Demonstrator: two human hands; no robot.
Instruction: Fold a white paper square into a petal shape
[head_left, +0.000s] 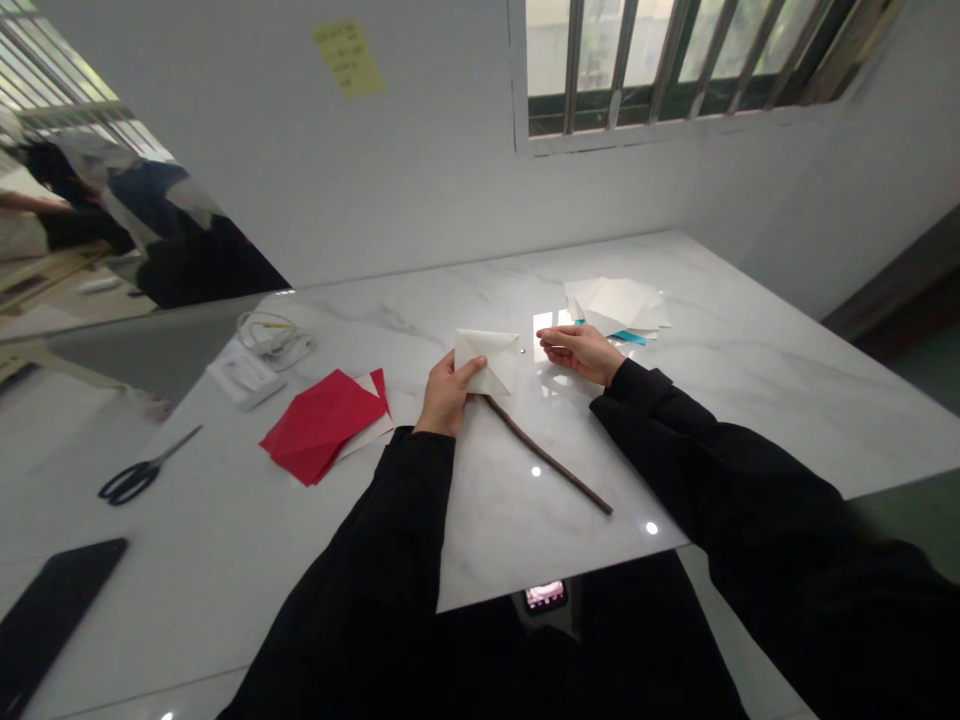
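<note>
My left hand (444, 393) is closed on a cream folded paper envelope (480, 350), its thumb pressed across the front. The flap's creases face me. My right hand (581, 352) hovers to the right of the envelope, apart from it, with its fingers stretched out loosely and nothing visible in them. A thin dark brown stick (551, 460) lies slanting on the marble-patterned table (495, 550). Its upper end is hidden behind my left hand and the envelope.
Red papers (326, 425) lie left of my left hand. White papers (615, 303), with some blue, lie at the back right. Farther left are a white power strip (246, 375), black scissors (142, 475) and a dark flat slab (56, 620). The wall has a barred window (667, 60).
</note>
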